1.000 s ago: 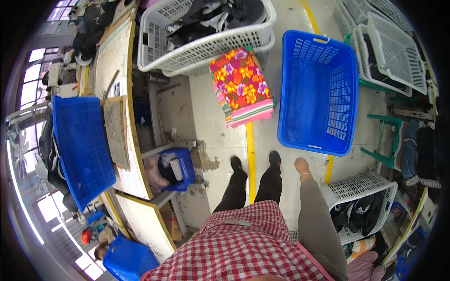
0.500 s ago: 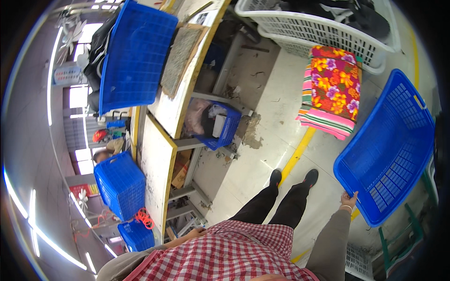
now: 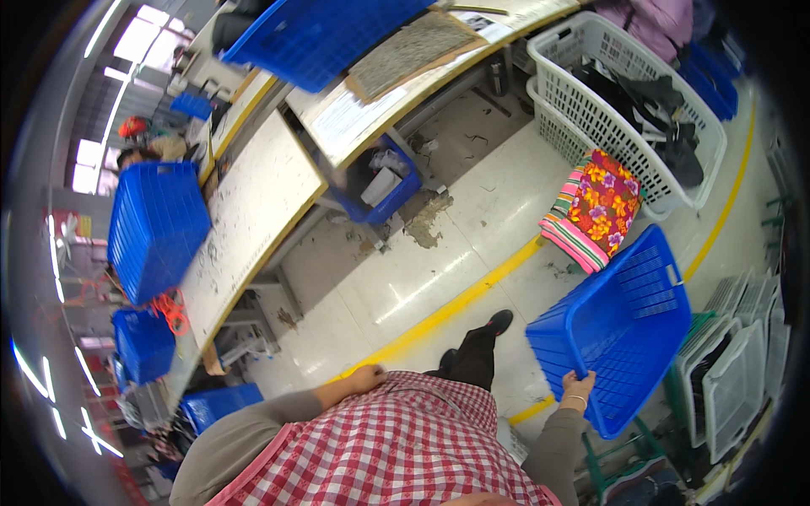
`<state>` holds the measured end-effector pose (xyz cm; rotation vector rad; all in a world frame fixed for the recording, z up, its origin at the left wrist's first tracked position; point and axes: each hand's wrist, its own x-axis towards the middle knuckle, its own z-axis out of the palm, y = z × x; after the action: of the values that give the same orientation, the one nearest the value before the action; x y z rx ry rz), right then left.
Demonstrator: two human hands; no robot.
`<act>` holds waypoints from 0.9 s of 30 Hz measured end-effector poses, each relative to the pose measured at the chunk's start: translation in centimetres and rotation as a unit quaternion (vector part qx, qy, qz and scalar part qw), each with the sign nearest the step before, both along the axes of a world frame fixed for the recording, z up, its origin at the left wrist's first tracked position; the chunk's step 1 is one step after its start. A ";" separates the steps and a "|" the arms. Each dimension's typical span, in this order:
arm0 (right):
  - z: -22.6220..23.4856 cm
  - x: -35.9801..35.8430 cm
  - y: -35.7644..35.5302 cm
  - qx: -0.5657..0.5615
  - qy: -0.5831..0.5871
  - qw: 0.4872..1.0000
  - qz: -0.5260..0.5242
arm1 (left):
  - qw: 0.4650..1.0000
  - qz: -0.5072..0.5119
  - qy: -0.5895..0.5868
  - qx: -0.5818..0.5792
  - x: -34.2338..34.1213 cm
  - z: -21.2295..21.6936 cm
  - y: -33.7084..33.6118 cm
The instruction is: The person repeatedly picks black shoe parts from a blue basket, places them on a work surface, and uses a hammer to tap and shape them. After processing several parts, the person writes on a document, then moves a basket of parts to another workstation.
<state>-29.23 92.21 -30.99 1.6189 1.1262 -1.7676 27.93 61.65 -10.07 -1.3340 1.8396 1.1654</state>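
Observation:
My right hand (image 3: 578, 386) is closed on the near rim of a blue plastic basket (image 3: 557, 337). The basket is tilted, its open top facing right and up, and I see nothing inside it. Bent at the elbow, my left arm lies across my waist. The left hand (image 3: 365, 379) is against my red-and-white checked apron (image 3: 380, 438), its fingers mostly hidden. Just beyond the basket is a padded thing under a flowered cloth with striped edges (image 3: 603, 202).
White baskets (image 3: 624, 135) with dark pieces stand at the far right. Worktables (image 3: 253, 202) run along the left, bearing blue baskets (image 3: 160, 228); a small blue basket (image 3: 405, 181) is beneath. Grey crates (image 3: 734, 379) and a green metal frame (image 3: 629, 455) are at right. Yellow lines (image 3: 439, 308) mark the floor.
My view has turned, and the white baskets show more fully. The held basket has tipped and come closer to the flowered cloth. My feet have shifted; my right hand keeps its grip.

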 end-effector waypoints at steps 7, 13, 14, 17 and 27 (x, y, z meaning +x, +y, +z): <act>8.1 10.2 -2.9 -0.085 -0.011 0.996 0.031 | 0.967 0.056 0.245 0.035 -10.4 -3.4 5.6; 13.1 24.2 -6.0 -0.181 -0.079 0.976 0.085 | 0.909 0.241 0.270 0.208 -13.9 1.1 10.5; 13.9 25.9 -6.1 -0.182 -0.103 0.975 0.077 | 0.901 0.274 0.265 0.207 -14.2 1.4 10.8; 15.9 29.6 -6.8 -0.173 -0.096 0.968 0.151 | 0.884 0.294 0.277 0.233 -15.2 1.3 11.4; 20.3 40.6 -12.9 -0.208 -0.140 0.930 0.270 | 0.788 0.607 0.097 -0.024 -13.3 -1.4 8.9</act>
<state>11.33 79.28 -10.66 1.1186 0.8742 -1.2582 14.67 70.56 -11.52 -2.6402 0.9449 1.8762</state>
